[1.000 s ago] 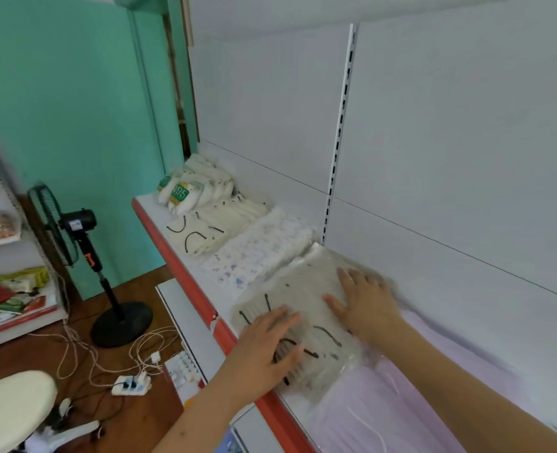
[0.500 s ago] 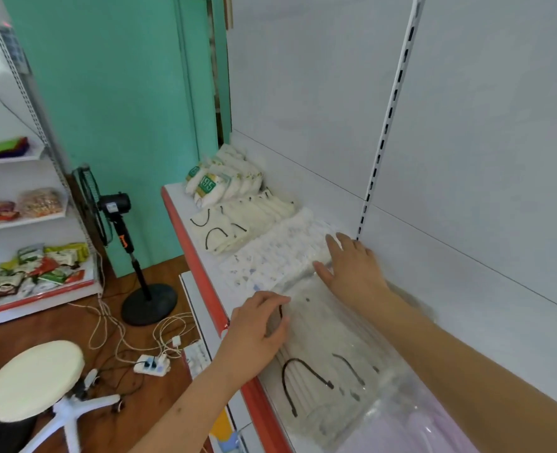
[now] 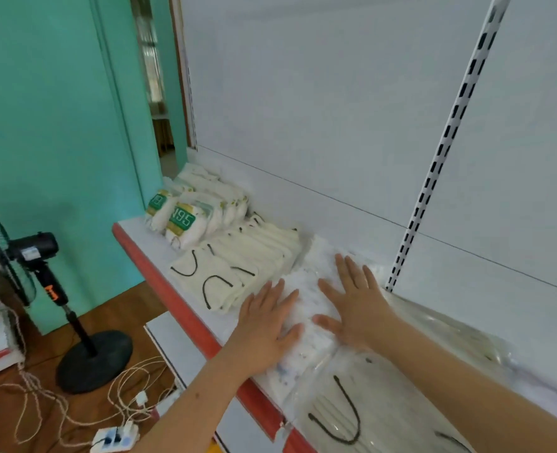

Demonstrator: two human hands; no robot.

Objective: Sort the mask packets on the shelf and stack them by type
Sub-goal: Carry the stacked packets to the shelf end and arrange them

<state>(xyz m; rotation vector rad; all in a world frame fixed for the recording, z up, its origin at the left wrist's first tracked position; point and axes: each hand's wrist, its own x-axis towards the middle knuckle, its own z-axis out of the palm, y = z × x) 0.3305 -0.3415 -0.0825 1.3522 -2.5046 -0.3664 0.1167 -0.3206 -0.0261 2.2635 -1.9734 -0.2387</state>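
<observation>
Hands flat, fingers straight: your left hand [image 3: 265,325] and right hand [image 3: 352,305] press white blue-speckled mask packets [image 3: 306,299] | long axis runs toward back wall | both equally near.

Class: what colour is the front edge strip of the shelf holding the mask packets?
Red, seen in the head view along the shelf edge.

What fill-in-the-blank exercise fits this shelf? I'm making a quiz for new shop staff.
1. Both hands, left hand and right hand, press flat on the ____ mask packets.
2. The packets at the shelf's far end carry a ____ label.
3. The shelf has a ____ front edge.
4. On the floor stands a black ____.

Answers: white; green; red; fan
</observation>
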